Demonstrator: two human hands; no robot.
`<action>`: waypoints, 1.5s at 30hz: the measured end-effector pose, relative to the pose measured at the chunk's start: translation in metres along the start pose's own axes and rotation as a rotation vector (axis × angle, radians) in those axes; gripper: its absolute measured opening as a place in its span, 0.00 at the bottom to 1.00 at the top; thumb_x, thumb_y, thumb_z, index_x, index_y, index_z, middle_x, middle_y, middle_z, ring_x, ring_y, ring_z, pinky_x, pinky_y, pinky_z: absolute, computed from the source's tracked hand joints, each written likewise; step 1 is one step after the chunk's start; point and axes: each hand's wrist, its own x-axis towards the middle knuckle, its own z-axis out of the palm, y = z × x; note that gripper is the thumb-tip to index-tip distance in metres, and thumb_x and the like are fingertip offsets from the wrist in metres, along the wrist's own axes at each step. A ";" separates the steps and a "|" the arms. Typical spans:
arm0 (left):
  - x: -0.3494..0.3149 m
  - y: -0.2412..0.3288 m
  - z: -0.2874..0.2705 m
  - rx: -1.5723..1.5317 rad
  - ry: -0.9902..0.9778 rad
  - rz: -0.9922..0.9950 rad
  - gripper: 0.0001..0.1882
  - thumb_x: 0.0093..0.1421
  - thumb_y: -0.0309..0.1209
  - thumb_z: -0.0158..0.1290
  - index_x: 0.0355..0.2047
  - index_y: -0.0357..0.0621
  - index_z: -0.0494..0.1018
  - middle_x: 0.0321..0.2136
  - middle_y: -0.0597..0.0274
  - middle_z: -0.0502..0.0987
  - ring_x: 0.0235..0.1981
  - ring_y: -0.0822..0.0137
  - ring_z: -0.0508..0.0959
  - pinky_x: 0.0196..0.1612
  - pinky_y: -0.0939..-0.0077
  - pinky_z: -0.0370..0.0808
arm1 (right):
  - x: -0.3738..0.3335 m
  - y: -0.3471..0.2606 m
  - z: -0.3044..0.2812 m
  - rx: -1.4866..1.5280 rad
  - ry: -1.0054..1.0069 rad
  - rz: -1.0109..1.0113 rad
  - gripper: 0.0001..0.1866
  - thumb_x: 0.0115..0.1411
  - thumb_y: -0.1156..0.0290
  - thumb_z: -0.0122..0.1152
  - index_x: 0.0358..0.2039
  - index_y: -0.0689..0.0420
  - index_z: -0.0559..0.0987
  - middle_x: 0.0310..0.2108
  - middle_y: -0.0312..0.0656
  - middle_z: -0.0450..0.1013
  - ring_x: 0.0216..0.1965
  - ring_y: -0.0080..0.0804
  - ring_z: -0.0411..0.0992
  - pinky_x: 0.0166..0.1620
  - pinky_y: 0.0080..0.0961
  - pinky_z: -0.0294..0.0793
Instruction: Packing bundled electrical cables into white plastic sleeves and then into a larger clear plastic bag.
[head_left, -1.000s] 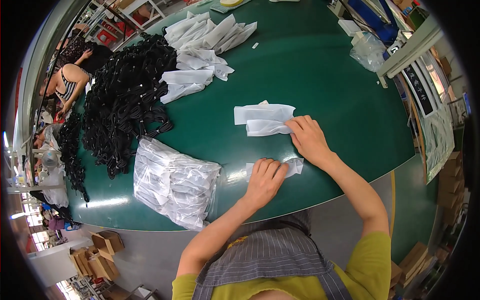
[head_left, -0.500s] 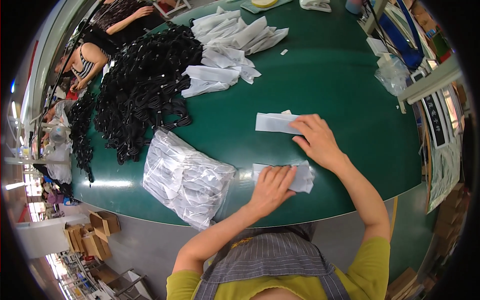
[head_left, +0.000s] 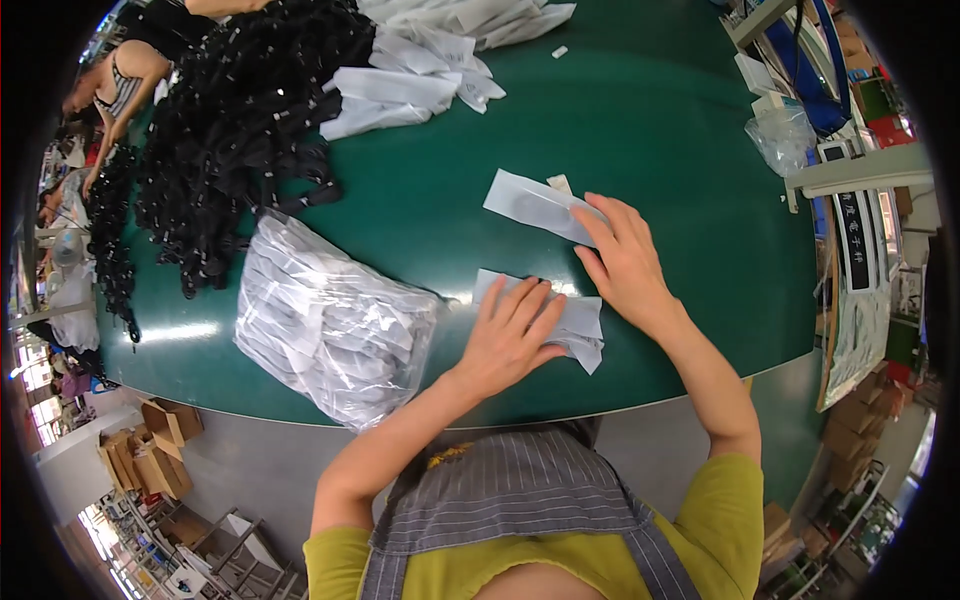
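My left hand (head_left: pixel 508 335) lies with its fingers stretched and spread over a few pale grey-white paper-like sleeves (head_left: pixel 580 322) near the table's front edge. Part of these sleeves is hidden under the palm. Farther away and to the right, my right hand (head_left: pixel 635 270) rests its fingertips on the right end of a flat white sleeve (head_left: pixel 530 203). Its thumb stands apart from the fingers. A small cream tag (head_left: pixel 559 184) pokes out behind that sleeve's far edge. Left of my left hand sits a clear plastic bag (head_left: pixel 335 320) packed with similar white sleeves.
A large heap of black bundled cables (head_left: pixel 240 120) covers the left of the green table (head_left: pixel 680 130). Loose white sleeves (head_left: pixel 400 95) lie beside it. Another person (head_left: pixel 130 75) works at the far left. A metal frame (head_left: pixel 870 172) and clear plastic (head_left: pixel 780 140) stand at the right.
The whole view has shifted, so the table's contents sit higher and farther left. The sleeve under my right fingers has turned, its right end now angled toward me. My left hand's fingers are more spread.
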 end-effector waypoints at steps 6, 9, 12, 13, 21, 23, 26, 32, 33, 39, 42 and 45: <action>-0.021 0.002 0.002 0.059 -0.038 0.123 0.23 0.49 0.36 0.64 0.46 0.48 0.74 0.61 0.54 0.66 0.66 0.52 0.61 0.67 0.45 0.52 | -0.085 -0.052 -0.017 0.107 -0.341 0.057 0.17 0.49 0.76 0.68 0.41 0.57 0.77 0.42 0.42 0.70 0.42 0.40 0.71 0.41 0.35 0.71; -0.010 0.004 0.009 0.063 -0.054 0.122 0.19 0.49 0.35 0.64 0.41 0.47 0.74 0.61 0.54 0.65 0.67 0.51 0.60 0.67 0.45 0.52 | -0.086 -0.050 -0.007 0.147 -0.257 0.088 0.14 0.50 0.77 0.67 0.39 0.58 0.78 0.41 0.42 0.70 0.40 0.40 0.72 0.39 0.34 0.74; -0.013 0.004 0.011 0.101 -0.060 0.124 0.15 0.50 0.34 0.62 0.38 0.47 0.74 0.62 0.53 0.65 0.67 0.51 0.60 0.67 0.44 0.53 | -0.065 -0.047 -0.018 0.269 -0.243 0.145 0.12 0.51 0.78 0.66 0.37 0.60 0.78 0.40 0.43 0.70 0.38 0.42 0.73 0.36 0.35 0.76; -0.013 0.007 0.013 0.102 -0.050 0.138 0.13 0.51 0.34 0.61 0.35 0.46 0.73 0.62 0.52 0.65 0.67 0.51 0.60 0.67 0.44 0.53 | -0.062 -0.040 -0.021 0.174 -0.165 0.123 0.13 0.51 0.77 0.66 0.39 0.59 0.78 0.41 0.41 0.71 0.41 0.41 0.72 0.40 0.35 0.73; -0.016 0.007 -0.009 0.108 -0.024 0.074 0.10 0.50 0.27 0.57 0.33 0.44 0.70 0.61 0.46 0.65 0.65 0.47 0.62 0.66 0.42 0.53 | -0.051 -0.033 -0.001 0.205 -0.451 0.106 0.18 0.52 0.72 0.67 0.45 0.55 0.79 0.39 0.40 0.70 0.44 0.39 0.68 0.47 0.36 0.66; -0.026 0.002 -0.003 0.095 -0.029 0.057 0.13 0.50 0.27 0.56 0.38 0.42 0.70 0.60 0.46 0.66 0.63 0.48 0.64 0.66 0.42 0.53 | -0.049 -0.032 -0.008 0.261 -0.540 0.090 0.19 0.52 0.72 0.67 0.46 0.55 0.78 0.41 0.39 0.71 0.45 0.39 0.68 0.48 0.34 0.67; -0.029 0.003 0.004 0.130 -0.026 0.075 0.28 0.50 0.31 0.60 0.51 0.39 0.68 0.56 0.48 0.68 0.57 0.51 0.68 0.65 0.42 0.54 | -0.033 -0.020 -0.009 0.325 -0.530 0.047 0.22 0.52 0.70 0.68 0.49 0.56 0.77 0.46 0.40 0.71 0.48 0.39 0.69 0.50 0.35 0.67; -0.009 0.003 0.002 0.103 -0.024 0.042 0.35 0.38 0.40 0.69 0.48 0.44 0.72 0.58 0.50 0.66 0.64 0.50 0.62 0.66 0.42 0.53 | 0.015 0.009 0.016 0.018 -0.311 0.102 0.22 0.53 0.72 0.65 0.50 0.57 0.75 0.47 0.44 0.71 0.48 0.44 0.69 0.50 0.40 0.69; -0.008 -0.004 0.002 0.087 0.018 0.041 0.33 0.37 0.40 0.70 0.44 0.44 0.73 0.61 0.48 0.63 0.67 0.47 0.58 0.66 0.41 0.53 | 0.017 0.009 0.013 0.231 -0.390 0.122 0.19 0.54 0.74 0.63 0.47 0.57 0.77 0.43 0.45 0.73 0.46 0.46 0.71 0.48 0.36 0.72; -0.005 -0.015 0.002 0.031 0.021 -0.004 0.32 0.40 0.40 0.68 0.45 0.42 0.71 0.59 0.46 0.65 0.59 0.47 0.65 0.61 0.48 0.60 | 0.094 0.005 0.039 0.362 -0.461 0.009 0.08 0.58 0.69 0.62 0.35 0.58 0.79 0.35 0.45 0.75 0.41 0.43 0.74 0.44 0.33 0.74; -0.004 -0.019 0.007 -0.028 0.046 -0.013 0.35 0.42 0.39 0.67 0.50 0.40 0.69 0.55 0.48 0.68 0.51 0.49 0.69 0.56 0.53 0.64 | 0.177 -0.023 0.111 0.122 0.091 -0.355 0.10 0.53 0.75 0.61 0.37 0.60 0.76 0.40 0.44 0.71 0.44 0.44 0.71 0.43 0.37 0.73; -0.003 -0.021 0.009 -0.099 0.006 -0.028 0.41 0.43 0.39 0.67 0.57 0.38 0.66 0.52 0.50 0.69 0.52 0.49 0.69 0.57 0.54 0.63 | 0.205 -0.017 0.168 -0.210 0.040 -0.299 0.14 0.48 0.78 0.59 0.38 0.61 0.76 0.38 0.44 0.71 0.41 0.42 0.70 0.43 0.37 0.70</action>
